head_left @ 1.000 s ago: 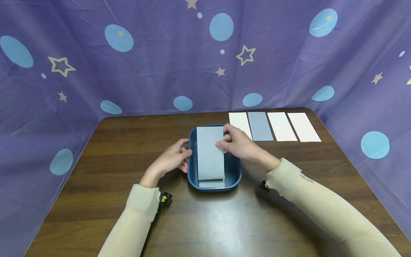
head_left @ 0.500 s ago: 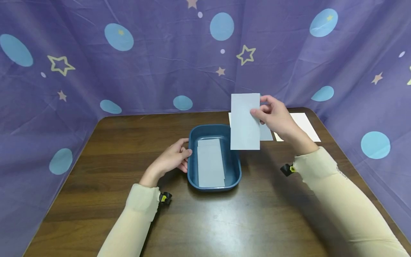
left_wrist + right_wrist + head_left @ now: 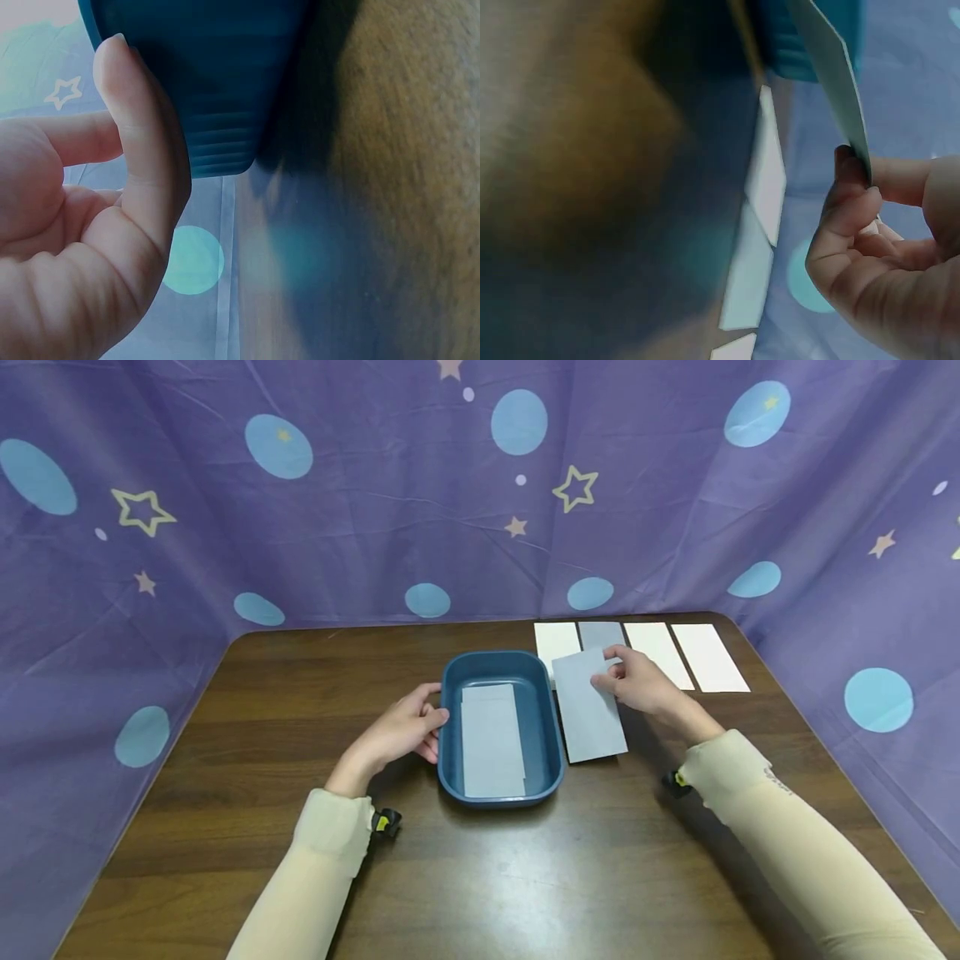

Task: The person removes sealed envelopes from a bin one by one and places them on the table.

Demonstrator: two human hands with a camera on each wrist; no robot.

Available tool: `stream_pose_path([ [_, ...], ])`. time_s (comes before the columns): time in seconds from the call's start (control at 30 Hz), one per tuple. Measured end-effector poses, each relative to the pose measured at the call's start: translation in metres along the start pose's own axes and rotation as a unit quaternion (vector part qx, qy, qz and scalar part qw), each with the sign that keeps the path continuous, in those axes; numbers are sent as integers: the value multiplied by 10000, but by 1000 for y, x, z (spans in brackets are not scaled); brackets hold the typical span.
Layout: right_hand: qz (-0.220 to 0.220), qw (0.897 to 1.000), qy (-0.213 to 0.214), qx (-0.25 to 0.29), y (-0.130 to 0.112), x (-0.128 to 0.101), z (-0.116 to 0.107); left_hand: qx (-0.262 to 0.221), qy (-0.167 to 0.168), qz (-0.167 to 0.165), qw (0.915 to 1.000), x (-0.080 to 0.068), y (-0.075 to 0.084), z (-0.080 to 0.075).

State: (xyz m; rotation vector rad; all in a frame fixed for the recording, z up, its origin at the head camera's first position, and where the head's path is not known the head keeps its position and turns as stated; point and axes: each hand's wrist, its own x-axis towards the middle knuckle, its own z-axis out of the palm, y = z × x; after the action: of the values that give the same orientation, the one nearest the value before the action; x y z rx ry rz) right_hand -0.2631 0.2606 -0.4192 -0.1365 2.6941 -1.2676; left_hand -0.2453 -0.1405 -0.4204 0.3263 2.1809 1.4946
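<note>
In the head view my right hand [image 3: 641,683] pinches a pale grey-blue rectangular card [image 3: 588,710] by its upper right edge. The card is tilted above the table, just right of a dark blue rectangular tray [image 3: 558,735]. Thumb and fingers meet at the card's edge in the right wrist view, where the card [image 3: 836,75] looks thin and stiff. My left hand [image 3: 408,724] holds the tray's left side, its thumb at the rim; the left wrist view shows the tray wall [image 3: 217,82] against it. Inside the tray lie pale grey cards [image 3: 491,743], overlapping.
At the back right, flat cards lie in a row: a white card [image 3: 553,642], a grey-blue card [image 3: 600,633] partly covered by the held one, and two more white cards [image 3: 660,652]. Behind the wooden table [image 3: 300,693] hangs a purple curtain [image 3: 360,527].
My right hand has lifted the card out of the tray, carried it to the right, and lowered it beside the tray. My left hand and the tray have stayed in place.
</note>
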Motion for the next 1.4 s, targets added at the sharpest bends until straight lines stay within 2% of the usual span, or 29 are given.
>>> stream_pose_path([
  [0.17,-24,9995,-309,-103,5,0,16,12,-4,6,10000,0,0,0],
  [0.43,-28,9970,-260,-733,6,-2,28,-12,20,4,10000,0,1,0],
  [0.63,131,9924,-465,-1131,7,-6,35,9,-1,-19,10000,-1,0,-1],
  [1.4,113,9802,-400,-1936,5,-7,36,54,-7,-18,10000,-1,1,-1],
])
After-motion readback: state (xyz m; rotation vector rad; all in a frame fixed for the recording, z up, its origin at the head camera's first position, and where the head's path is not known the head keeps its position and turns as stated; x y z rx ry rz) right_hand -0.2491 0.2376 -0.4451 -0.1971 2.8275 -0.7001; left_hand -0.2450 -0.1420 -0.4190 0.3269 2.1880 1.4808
